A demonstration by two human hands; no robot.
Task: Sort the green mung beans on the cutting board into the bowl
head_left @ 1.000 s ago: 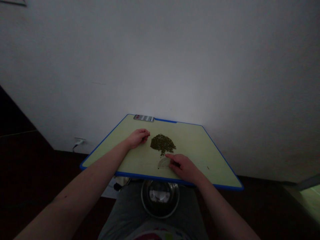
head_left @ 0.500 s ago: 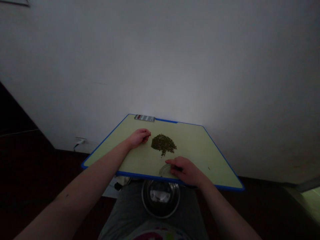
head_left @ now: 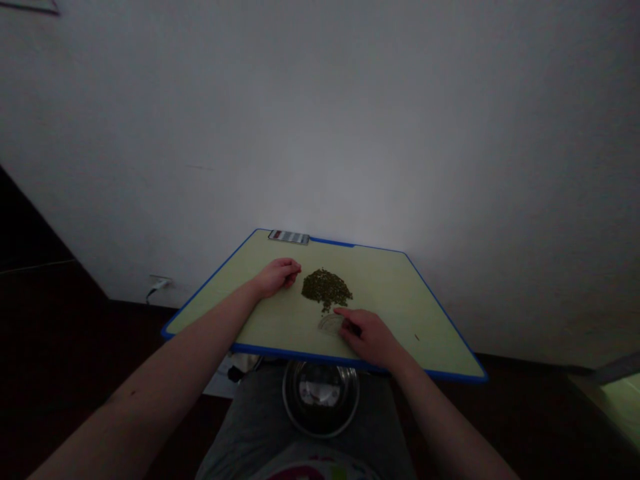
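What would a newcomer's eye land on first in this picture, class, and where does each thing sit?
The dark green heap of small flakes catches the eye first, near the middle of the pale green cutting board with its blue edge. The left hand lies just beside the heap, and the right hand touches a clear curved piece below it. A steel bowl sits on the lap, beyond the board's near edge.

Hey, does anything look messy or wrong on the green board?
Yes: one dark speck sits alone on the blue-edged board, far to the right of the crumbly green pile, so it looks like a stray bit.
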